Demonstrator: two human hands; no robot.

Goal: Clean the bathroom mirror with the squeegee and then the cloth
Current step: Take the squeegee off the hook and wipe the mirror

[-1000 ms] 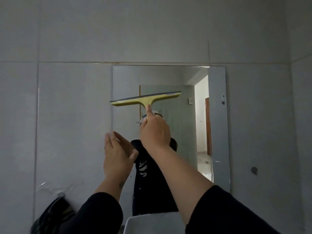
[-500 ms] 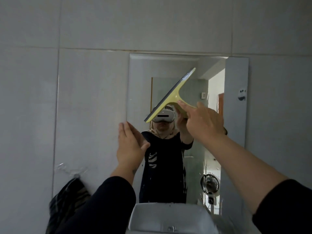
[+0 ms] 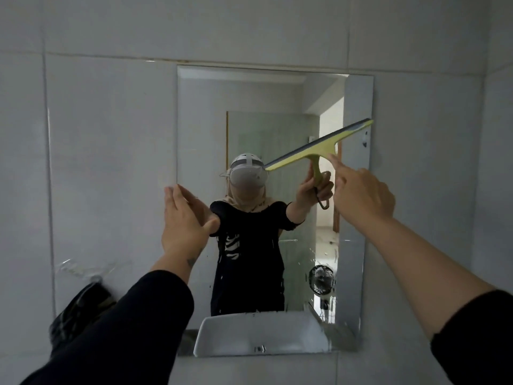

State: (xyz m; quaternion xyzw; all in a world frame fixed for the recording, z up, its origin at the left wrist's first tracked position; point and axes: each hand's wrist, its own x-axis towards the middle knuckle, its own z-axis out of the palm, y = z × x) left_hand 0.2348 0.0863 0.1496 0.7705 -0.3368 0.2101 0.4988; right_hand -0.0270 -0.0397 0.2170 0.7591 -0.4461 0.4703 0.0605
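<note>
We were mid-squeegee stage. Our right hand (image 3: 361, 195) grasped the yellow squeegee (image 3: 319, 147) by its handle, blade tilted against the upper right of the mirror (image 3: 249, 90), its tip at the right edge. Our left hand (image 3: 184, 220) lay open, holding nothing, at the mirror's left edge. Droplets on the lower glass suggested wiping remained; the dark cloth (image 3: 79, 309) hung unused on the wall.

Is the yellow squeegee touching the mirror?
Touching. In the head view, the squeegee blade lies flat on the mirror, merging with its reflection, no gap showing.
</note>
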